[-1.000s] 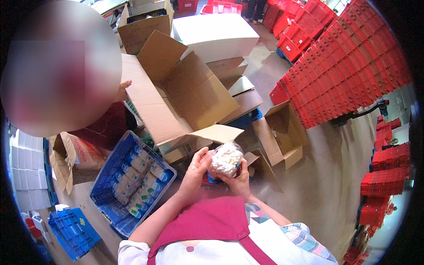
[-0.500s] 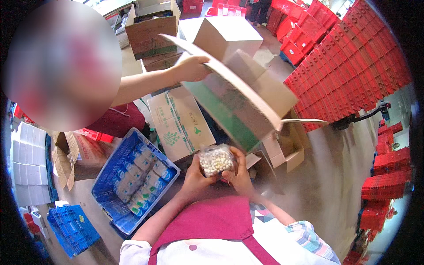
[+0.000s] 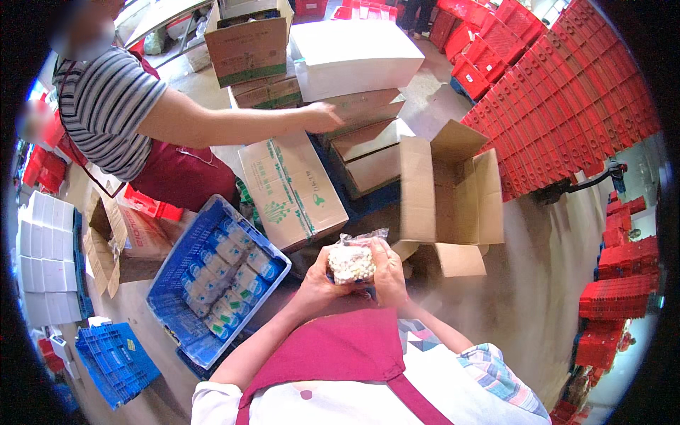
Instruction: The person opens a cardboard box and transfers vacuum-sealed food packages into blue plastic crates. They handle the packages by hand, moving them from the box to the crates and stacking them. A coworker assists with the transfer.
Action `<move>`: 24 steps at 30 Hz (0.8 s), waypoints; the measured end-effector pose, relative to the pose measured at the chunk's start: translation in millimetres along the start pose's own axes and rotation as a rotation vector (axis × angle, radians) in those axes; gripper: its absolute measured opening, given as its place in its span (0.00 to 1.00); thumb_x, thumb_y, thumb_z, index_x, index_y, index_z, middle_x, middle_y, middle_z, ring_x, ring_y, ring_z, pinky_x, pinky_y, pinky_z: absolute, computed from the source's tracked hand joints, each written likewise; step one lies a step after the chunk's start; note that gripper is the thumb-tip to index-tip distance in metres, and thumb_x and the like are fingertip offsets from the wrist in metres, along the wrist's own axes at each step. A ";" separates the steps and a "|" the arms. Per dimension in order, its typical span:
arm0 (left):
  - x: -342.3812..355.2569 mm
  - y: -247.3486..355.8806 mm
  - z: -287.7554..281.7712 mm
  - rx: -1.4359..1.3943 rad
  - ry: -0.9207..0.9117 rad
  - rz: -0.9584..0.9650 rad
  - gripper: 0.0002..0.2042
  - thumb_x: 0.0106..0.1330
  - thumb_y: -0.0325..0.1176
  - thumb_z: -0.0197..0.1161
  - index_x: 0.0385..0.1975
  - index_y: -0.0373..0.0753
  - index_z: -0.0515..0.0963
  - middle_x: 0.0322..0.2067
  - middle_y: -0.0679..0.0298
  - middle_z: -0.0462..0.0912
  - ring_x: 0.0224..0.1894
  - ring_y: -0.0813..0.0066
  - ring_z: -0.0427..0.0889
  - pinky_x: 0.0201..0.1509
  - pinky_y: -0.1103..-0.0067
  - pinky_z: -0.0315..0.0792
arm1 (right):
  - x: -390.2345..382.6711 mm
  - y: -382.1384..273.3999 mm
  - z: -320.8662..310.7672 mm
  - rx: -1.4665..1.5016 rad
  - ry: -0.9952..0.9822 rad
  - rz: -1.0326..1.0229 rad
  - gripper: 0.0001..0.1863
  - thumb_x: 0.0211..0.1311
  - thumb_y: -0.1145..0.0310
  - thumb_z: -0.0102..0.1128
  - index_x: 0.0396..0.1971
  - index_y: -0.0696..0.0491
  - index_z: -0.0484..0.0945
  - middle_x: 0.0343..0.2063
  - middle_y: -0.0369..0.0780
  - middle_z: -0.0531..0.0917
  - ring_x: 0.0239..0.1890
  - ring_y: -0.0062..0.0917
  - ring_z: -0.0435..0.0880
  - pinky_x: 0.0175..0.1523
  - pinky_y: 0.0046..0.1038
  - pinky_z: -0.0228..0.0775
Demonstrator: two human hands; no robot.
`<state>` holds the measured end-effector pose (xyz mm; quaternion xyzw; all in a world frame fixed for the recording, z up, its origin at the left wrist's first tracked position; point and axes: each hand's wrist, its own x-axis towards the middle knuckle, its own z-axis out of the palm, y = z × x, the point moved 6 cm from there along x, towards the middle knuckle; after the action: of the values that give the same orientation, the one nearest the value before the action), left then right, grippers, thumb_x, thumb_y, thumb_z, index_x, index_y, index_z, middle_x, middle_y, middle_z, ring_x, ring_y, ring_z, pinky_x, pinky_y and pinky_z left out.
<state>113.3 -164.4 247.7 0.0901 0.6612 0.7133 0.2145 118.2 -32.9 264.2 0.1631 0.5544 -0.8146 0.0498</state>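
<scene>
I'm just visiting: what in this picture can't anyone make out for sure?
All in the head view:
- Underside of the clear bag: hidden by the left hand and right hand.
- Contents of the closed carton: covered by its top.
- Crate bottom under the packs in the blue crate: covered by them.
- Background person: upper body cut off by the top edge.

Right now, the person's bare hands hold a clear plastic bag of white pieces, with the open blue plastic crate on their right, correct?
No: the head view shows the open blue plastic crate on their left; the left hand and right hand hold the bag.
</scene>
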 end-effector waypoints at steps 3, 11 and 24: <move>0.9 -2.8 2.3 -0.073 -0.016 0.005 0.31 0.45 0.24 0.74 0.51 0.40 0.64 0.45 0.66 0.74 0.49 0.78 0.72 0.55 0.78 0.67 | -2.4 -2.9 0.4 -0.025 0.003 -0.058 0.16 0.72 0.61 0.40 0.39 0.58 0.74 0.33 0.35 0.80 0.35 0.15 0.79 0.41 0.18 0.72; 2.5 -8.8 2.8 -0.135 -0.072 -0.029 0.32 0.44 0.25 0.75 0.50 0.41 0.64 0.46 0.67 0.73 0.50 0.78 0.72 0.56 0.78 0.66 | -2.1 6.4 -3.9 -0.013 0.020 -0.104 0.15 0.72 0.62 0.40 0.39 0.57 0.73 0.33 0.34 0.78 0.34 0.13 0.76 0.41 0.18 0.70; -2.8 -69.7 -51.6 -0.086 0.116 -0.329 0.26 0.61 0.30 0.62 0.58 0.36 0.60 0.54 0.54 0.70 0.55 0.67 0.72 0.55 0.76 0.68 | 47.4 25.5 -147.5 -0.350 0.503 -0.361 0.15 0.71 0.60 0.41 0.35 0.55 0.74 0.28 0.32 0.76 0.30 0.16 0.74 0.38 0.21 0.69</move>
<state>107.5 -210.0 174.0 -0.0699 0.6472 0.7002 0.2934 111.2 97.8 177.4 0.2468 0.7004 -0.6373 -0.2058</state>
